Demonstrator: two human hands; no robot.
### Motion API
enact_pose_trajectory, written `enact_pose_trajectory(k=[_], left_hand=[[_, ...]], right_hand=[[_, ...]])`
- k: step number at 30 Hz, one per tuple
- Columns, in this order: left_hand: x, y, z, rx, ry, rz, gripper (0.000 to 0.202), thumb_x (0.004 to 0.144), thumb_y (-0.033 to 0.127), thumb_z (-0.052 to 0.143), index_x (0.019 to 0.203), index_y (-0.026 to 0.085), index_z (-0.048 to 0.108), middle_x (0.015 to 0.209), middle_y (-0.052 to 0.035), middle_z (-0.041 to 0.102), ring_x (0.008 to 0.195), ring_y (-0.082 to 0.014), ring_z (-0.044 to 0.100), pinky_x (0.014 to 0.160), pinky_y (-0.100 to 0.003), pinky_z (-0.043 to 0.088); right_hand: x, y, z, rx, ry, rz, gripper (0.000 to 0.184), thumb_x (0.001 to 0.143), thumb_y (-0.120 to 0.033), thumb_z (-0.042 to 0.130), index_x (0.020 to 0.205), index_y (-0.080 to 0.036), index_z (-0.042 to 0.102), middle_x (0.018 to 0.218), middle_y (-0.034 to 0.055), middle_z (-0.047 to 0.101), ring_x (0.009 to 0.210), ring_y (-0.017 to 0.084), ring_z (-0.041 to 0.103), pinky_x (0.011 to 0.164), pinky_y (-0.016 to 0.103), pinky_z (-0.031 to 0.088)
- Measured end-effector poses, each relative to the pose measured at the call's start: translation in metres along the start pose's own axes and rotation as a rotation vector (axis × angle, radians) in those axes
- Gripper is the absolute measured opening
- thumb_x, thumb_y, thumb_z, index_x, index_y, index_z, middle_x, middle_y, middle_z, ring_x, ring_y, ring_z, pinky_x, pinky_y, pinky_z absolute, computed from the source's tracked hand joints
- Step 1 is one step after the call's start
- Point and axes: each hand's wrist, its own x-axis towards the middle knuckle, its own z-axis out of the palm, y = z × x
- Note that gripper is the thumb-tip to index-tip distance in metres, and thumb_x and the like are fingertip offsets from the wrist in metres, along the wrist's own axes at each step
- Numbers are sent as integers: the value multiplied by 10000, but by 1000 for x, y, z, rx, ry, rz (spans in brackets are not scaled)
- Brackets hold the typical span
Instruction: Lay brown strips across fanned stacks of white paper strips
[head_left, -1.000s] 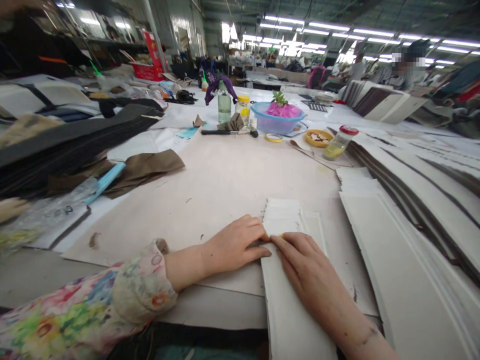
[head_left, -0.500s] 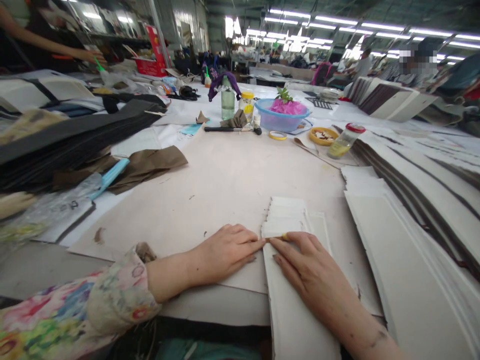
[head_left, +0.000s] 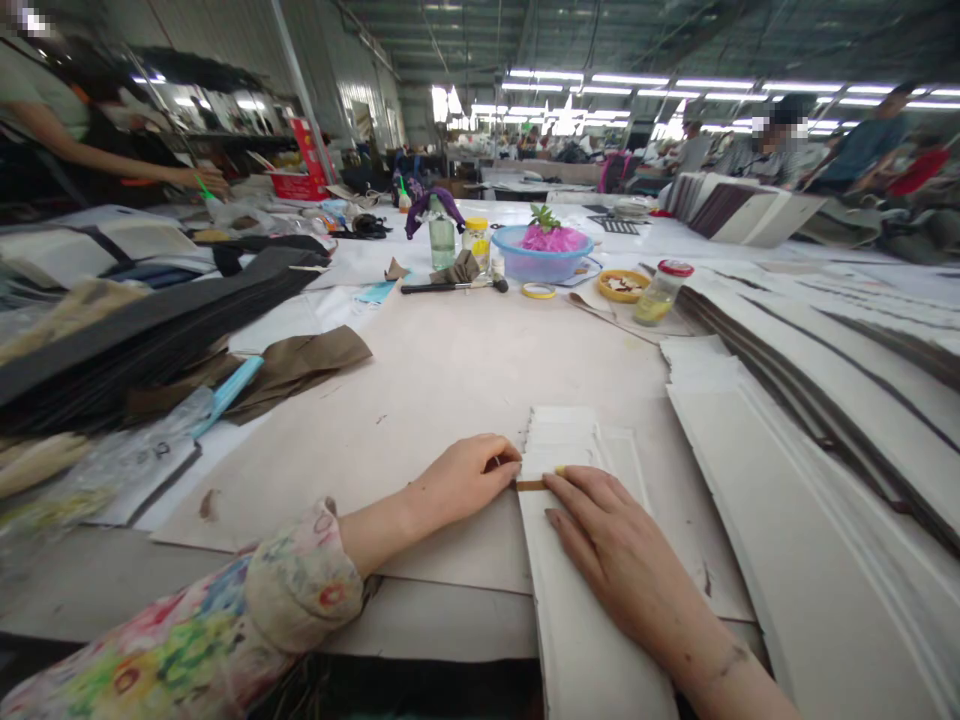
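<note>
- A long white strip [head_left: 581, 640], flat and matte like thin card or stiff fabric with a pressed line along each edge, runs from the near table edge away from the person.
- The right hand [head_left: 615, 545] lies palm-down on this strip, fingers straight and together, pressing rather than gripping; its fingertips sit at the strip's far end.
- The left hand [head_left: 461, 480], at the end of a flowered sleeve [head_left: 225, 635], rests just left of the strip with its fingers curled loosely; whether they pinch anything I cannot tell.
- Between the two hands a thin tan sliver [head_left: 531, 485] shows at the strip's end, touching both sets of fingertips.
- Just beyond, a fanned stack of white pieces [head_left: 562, 435] lies in stepped layers.
- All of this sits on a broad beige paper sheet [head_left: 450, 370], smooth with a few dark flecks.
- To the right lie overlapping long white panels [head_left: 795, 520] with dark edges.
- To the left, a crumpled brown cloth [head_left: 300, 362] and a light blue tool [head_left: 229, 392].
- Farther off stand a blue plastic basin [head_left: 540, 262] holding something pink, a glass bottle [head_left: 442, 238], a black-handled brush [head_left: 450, 286] and a red-capped jar [head_left: 660, 294] lying tilted.
- At far left another person's arm [head_left: 120, 165] reaches over the table.
</note>
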Motion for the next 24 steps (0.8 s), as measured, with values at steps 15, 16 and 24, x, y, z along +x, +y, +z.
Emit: enact_pose_trajectory(k=[15,16,24], left_hand=[[16,17,-1,-285,-116,-138,348,754,252,512,1075,135,446,729,9,546,650,-116,507,607,-233,413],[18,20,-2,-267,-150,-135,386,750,234,504,1117,138,429,745,5,549,653,-118,509,609,-235,413],[31,30,10,-127,-168,-64,497,720,129,445,1212,201,419,991,-34,576,918,-161,527,846,-283,392]], right_hand=[[2,-1,-1,81,3,67,291,842,-239,471,1123,-173,501,1081,95,552,1027,231,486,908,422,409],[2,-1,-2,94,2,76,290,840,-239,472,1122,-175,497,1081,93,548,1028,231,482,908,423,405],[2,-1,-6,167,2,138,249,816,-206,487,1063,-171,483,1037,83,527,1004,230,461,901,427,377]])
